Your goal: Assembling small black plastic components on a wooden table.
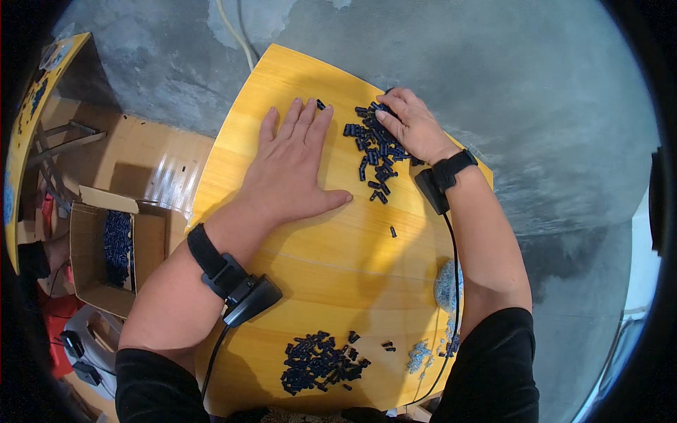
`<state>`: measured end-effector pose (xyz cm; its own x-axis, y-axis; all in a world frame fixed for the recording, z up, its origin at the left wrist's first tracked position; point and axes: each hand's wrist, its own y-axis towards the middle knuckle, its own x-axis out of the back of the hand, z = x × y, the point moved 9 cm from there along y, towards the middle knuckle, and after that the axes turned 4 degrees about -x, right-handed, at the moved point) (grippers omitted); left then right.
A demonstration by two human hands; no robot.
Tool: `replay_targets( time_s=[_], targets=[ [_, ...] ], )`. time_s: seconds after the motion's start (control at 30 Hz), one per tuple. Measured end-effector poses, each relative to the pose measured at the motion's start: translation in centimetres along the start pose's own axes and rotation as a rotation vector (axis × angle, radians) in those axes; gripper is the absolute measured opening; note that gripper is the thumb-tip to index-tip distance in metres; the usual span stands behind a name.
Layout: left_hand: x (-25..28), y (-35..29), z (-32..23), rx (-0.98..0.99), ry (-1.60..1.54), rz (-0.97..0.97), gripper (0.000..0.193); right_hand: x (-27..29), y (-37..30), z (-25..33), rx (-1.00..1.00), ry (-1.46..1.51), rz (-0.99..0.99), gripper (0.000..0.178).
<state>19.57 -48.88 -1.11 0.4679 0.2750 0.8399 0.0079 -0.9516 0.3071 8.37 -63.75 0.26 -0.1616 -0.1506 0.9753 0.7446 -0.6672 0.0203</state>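
My left hand (293, 166) lies flat on the yellow wooden table (317, 261), fingers stretched and thumb spread, with nothing in it. A single small black piece (321, 104) rests by its fingertips. At the far right part of the table, my right hand (416, 127) is curled over the edge of a pile of small black cylindrical parts (377, 151). Thumb and fingers are bent in toward each other among these parts; what they hold, if anything, is hidden. One loose black part (393, 231) stands apart, nearer to me.
A second heap of smaller black parts (321, 363) lies near me, with small grey pieces (419, 356) to its right. A clear bag of grey pieces (446, 285) sits beside my right forearm. On the floor at left stands an open cardboard box (99, 261). A grey wall (493, 63) borders the table.
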Motion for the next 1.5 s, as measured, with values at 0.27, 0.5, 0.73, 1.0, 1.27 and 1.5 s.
replay_targets(
  time_s=[0.27,0.5,0.73,1.0,1.27,1.5],
  targets=[
    [0.7,0.0,-0.1,0.030,-0.067,-0.016,0.103,1.9,-3.6,-5.0,-0.264,0.269,0.090,0.054],
    [0.6,0.2,-0.5,0.087,0.127,-0.052,0.109,-0.9,-5.5,-9.2,-0.649,0.249,0.215,0.074],
    [-0.4,1.3,-0.3,0.038,0.089,-0.050,0.108,-2.4,-3.7,-8.7,-0.717,0.271,-0.093,0.076],
    [-0.9,1.2,-0.7,-0.042,0.109,0.025,0.106,-0.7,-3.5,-8.3,-0.379,0.244,-0.050,0.051],
    [-0.5,1.2,-0.5,-0.037,0.053,0.008,0.106,0.4,-2.9,-8.4,-0.308,0.127,-0.137,0.031],
    [-0.7,1.2,-0.6,-0.055,0.082,0.011,0.106,1.4,-4.3,-10.1,-0.353,0.313,-0.100,0.033]
  ],
)
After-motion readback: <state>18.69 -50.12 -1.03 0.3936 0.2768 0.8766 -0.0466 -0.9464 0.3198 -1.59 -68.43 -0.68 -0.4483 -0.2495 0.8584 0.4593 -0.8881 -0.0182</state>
